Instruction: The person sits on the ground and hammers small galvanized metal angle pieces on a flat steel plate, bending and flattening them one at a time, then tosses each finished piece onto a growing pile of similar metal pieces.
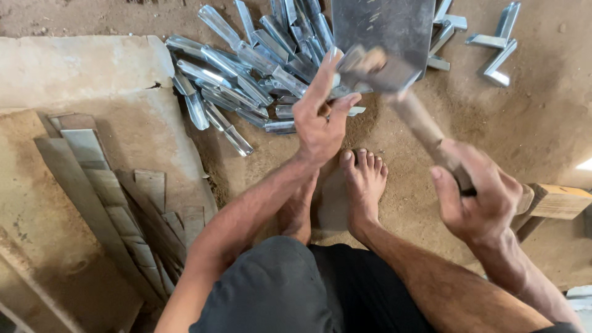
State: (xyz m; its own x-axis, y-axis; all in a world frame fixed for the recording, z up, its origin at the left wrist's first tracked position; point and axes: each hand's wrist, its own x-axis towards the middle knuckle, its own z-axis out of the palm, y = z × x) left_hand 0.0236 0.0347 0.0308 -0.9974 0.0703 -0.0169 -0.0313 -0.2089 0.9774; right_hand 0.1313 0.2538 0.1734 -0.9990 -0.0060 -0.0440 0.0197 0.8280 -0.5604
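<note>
My right hand [478,197] grips the wooden handle of a hammer [394,80], whose blurred head is raised near a grey metal block [385,28]. My left hand [320,117] is closed on a small metal piece [351,111] just in front of that block; most of the piece is hidden by the fingers. A heap of shiny bent metal pieces [246,68] lies on the sandy ground beyond my left hand. My bare feet [364,179] rest on the ground below the hands.
Flat metal strips [111,197] lie stacked at the left on a pale stone slab [80,74]. A few angled metal brackets [499,43] sit at the top right. A wooden block [558,200] is at the right edge.
</note>
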